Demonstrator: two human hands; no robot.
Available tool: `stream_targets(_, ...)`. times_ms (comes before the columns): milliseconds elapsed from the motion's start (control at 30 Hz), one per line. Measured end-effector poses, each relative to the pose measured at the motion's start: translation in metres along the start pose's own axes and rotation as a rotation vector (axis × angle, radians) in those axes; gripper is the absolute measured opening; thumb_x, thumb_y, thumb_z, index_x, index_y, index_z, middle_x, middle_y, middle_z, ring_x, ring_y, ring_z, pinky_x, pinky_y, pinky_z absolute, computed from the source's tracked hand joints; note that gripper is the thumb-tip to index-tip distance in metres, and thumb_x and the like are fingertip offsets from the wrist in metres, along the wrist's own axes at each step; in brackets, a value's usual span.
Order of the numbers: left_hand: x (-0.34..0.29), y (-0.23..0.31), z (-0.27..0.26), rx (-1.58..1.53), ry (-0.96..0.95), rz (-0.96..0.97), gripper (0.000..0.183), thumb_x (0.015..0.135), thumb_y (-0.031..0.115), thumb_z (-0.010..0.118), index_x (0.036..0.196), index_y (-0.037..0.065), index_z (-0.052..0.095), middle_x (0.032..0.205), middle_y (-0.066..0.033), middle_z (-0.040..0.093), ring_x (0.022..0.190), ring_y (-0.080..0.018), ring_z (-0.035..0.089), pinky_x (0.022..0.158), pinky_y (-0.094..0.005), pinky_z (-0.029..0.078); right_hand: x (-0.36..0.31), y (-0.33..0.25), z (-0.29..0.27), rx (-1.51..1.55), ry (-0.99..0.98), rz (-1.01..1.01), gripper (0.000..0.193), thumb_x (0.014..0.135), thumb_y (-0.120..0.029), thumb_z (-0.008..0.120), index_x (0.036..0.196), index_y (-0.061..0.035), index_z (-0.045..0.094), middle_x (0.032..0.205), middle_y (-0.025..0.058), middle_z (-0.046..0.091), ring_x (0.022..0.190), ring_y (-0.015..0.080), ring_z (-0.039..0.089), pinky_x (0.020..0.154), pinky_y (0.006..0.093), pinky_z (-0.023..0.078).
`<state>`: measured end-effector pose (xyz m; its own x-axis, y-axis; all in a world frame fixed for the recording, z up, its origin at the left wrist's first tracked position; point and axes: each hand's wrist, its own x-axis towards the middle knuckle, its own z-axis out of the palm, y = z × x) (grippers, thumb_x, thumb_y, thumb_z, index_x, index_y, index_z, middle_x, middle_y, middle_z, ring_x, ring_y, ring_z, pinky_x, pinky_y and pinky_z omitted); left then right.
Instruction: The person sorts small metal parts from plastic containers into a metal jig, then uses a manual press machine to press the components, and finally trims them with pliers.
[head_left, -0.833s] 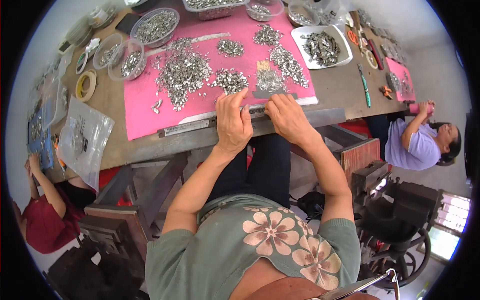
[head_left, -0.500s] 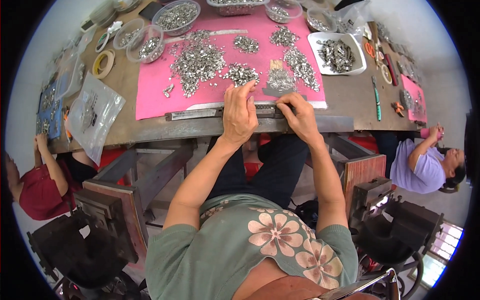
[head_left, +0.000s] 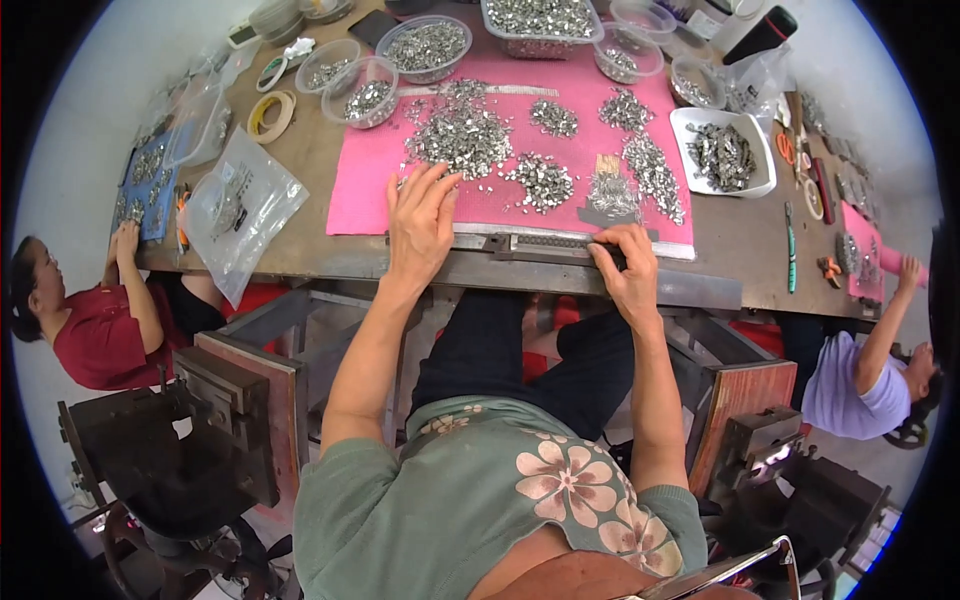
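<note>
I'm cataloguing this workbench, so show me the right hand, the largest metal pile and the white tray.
Right hand [head_left: 632,272]: head view, on the back of the hand.
Largest metal pile [head_left: 460,142]: head view, on its middle.
White tray [head_left: 766,170]: head view, on its bare right wall.

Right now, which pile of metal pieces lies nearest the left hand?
The largest pile on the pink mat: the left hand is at its near edge; others lie farther.
</note>
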<state>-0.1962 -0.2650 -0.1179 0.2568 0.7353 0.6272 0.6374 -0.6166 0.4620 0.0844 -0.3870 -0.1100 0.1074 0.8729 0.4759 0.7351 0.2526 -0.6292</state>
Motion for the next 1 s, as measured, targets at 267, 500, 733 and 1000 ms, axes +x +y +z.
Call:
stream_targets(267,0.021,-0.009,0.012,0.046,-0.107,0.106,0.007,0.088,0.019,0.075,0.094,0.015,0.077,0.083,0.0011,0.063,0.086,-0.0199,0.057,0.091,-0.0418,0.032,0.045,-0.021,0.022,-0.073,-0.016,-0.162,0.009,0.085,-0.004,0.072,0.093,-0.0065,0.069,0.088,0.0067,0.063,0.083,0.0255,0.060,0.078,0.0379,0.041)
stream_targets(500,0.023,-0.008,0.015,0.073,-0.167,0.146,0.008,0.085,0.019,0.077,0.092,0.015,0.074,0.082,-0.0002,0.060,0.087,-0.0209,0.057,0.093,-0.0449,0.033,0.102,-0.030,0.102,-0.229,-0.093,-0.374,0.023,0.084,-0.004,0.065,0.106,-0.0040,0.069,0.111,0.0094,0.066,0.107,0.0279,0.060,0.092,0.0420,0.044)
stream_targets(733,0.015,-0.012,0.006,0.000,-0.199,0.065,0.007,0.084,0.017,0.077,0.089,0.014,0.072,0.081,0.0002,0.059,0.085,-0.0201,0.056,0.092,-0.0452,0.032,0.088,-0.033,0.099,-0.274,-0.318,-0.451,0.037,0.083,-0.001,0.061,0.120,0.0000,0.067,0.133,0.0104,0.064,0.130,0.0323,0.053,0.109,0.0476,0.039)
stream_targets(1000,0.017,-0.010,0.003,0.003,-0.210,0.056,0.006,0.085,0.019,0.076,0.088,0.014,0.073,0.080,0.0007,0.059,0.084,-0.0196,0.056,0.092,-0.0444,0.033,0.080,-0.026,0.060,-0.097,-0.323,-0.378,0.026,0.086,0.002,0.063,0.110,-0.0027,0.071,0.115,0.0099,0.069,0.113,0.0304,0.061,0.096,0.0426,0.045)
